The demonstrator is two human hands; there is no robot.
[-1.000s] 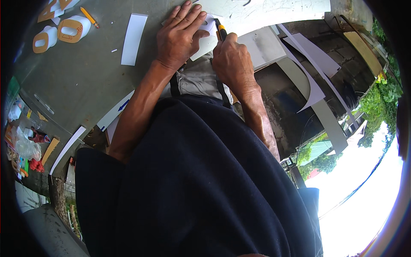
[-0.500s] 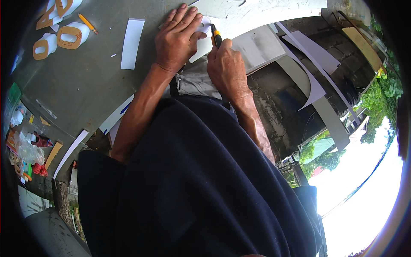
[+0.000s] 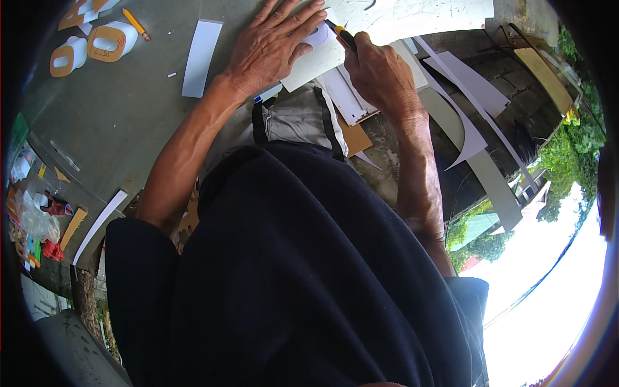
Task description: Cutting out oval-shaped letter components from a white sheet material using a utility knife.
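Note:
My left hand (image 3: 274, 51) lies flat with its fingers stretched out, pressing down a small white piece (image 3: 318, 37) that is partly hidden beneath it. That piece rests on a larger scratched white board (image 3: 419, 16) at the top of the view. My right hand (image 3: 383, 74) is wrapped round a yellow and black utility knife (image 3: 345, 39). The knife's tip points up and left, close to the small white piece and to my left fingers. Whether the blade touches the piece, I cannot tell.
On the grey table (image 3: 135, 122) lie a white strip (image 3: 202, 58), a yellow pencil (image 3: 136, 24) and thick white letter shapes (image 3: 113, 42) with brown faces. Plastic bags and scraps (image 3: 35, 216) gather at the left edge. Cut white sheets (image 3: 471, 80) stand at the right.
My right hand and the knife have moved right. My left hand has shifted slightly up and left, fingers still flat. More of my lap and a white panel under my right hand now show.

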